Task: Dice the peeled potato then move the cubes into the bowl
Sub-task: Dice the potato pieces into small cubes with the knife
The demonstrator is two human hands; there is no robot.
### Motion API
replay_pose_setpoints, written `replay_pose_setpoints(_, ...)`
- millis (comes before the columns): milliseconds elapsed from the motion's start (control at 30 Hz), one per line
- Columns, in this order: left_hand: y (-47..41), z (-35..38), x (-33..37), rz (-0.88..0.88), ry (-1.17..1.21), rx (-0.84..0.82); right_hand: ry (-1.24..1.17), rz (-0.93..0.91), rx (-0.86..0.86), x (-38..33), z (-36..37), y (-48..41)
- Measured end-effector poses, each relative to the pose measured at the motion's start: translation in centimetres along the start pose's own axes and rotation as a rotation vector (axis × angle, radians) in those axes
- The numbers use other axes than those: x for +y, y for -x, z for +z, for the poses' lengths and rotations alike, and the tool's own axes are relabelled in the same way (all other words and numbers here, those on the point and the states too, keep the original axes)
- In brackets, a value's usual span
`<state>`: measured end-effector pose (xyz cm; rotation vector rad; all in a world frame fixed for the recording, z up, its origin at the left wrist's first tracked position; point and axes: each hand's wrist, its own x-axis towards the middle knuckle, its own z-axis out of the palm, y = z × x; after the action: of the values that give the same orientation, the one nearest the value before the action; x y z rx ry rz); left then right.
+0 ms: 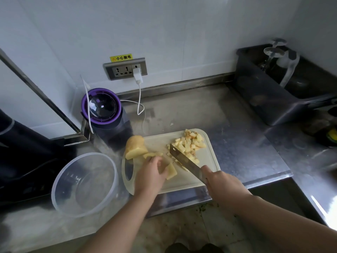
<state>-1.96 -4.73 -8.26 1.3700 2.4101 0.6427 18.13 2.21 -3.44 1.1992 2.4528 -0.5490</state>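
Your left hand (152, 169) holds a flat pale-yellow potato slab (171, 171) in a curled grip on the white plastic cutting board (209, 157). Your right hand (223, 185) is closed round the steel cleaver (186, 161). Keep the knuckles ahead of the blade and cut even strips, then crosswise. The clear plastic bowl (85, 154) stands left of the board.

yellow label (121, 57) | reads 小心触电 | above socket panel (125, 69)

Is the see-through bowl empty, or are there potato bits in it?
Empty. The bowl shows only its clear bottom; the diced cubes lie heaped on the cutting board.
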Motion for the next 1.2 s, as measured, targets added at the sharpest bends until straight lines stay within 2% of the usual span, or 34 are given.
replay_pose_setpoints(67,-1.3,-1.3,-0.5,0.101,-0.087,0.064,0.001,0.001,0.0,0.0,0.0,0.0)
replay_pose_setpoints(100,-2.2,-1.7,-0.7,0.146,-0.149,0.036,0.003,0.005,-0.004,0.0,0.0,0.0)
replay_pose_setpoints(233,-5.0,-1.3,-0.3,0.248,-0.462,-0.252,-0.004,0.013,0.001,-0.2,-0.1,0.2)
replay_pose_setpoints(300,-5.5,-0.7,-0.2,0.244,-0.567,-0.317,-0.007,0.017,0.006,-0.4,-0.3,0.1)
replay_pose_setpoints(500,-5.0,-0.1,-0.4,0.327,-0.687,-0.255,-0.006,0.018,-0.007,-0.4,-0.4,-0.1)
replay_pose_setpoints(733,-2.2,-0.8,-3.3,0.261,-0.626,-0.221,0.003,-0.02,-0.028,-0.7,0.6,-0.1)
replay_pose_setpoints(900,-0.6,-1.4,-2.1,0.298,-0.414,-0.112,0.012,-0.047,-0.029,-1.4,1.1,-0.5)
replay_pose_setpoints(1033,0.2,0.3,0.4,0.12,-0.208,-0.269,0.021,-0.031,-0.021,-1.5,1.3,-0.5)
replay_pose_setpoints(1200,0.2,1.4,1.5,-0.097,-0.162,-0.203,0.004,-0.035,-0.049,-2.6,2.0,-0.4)
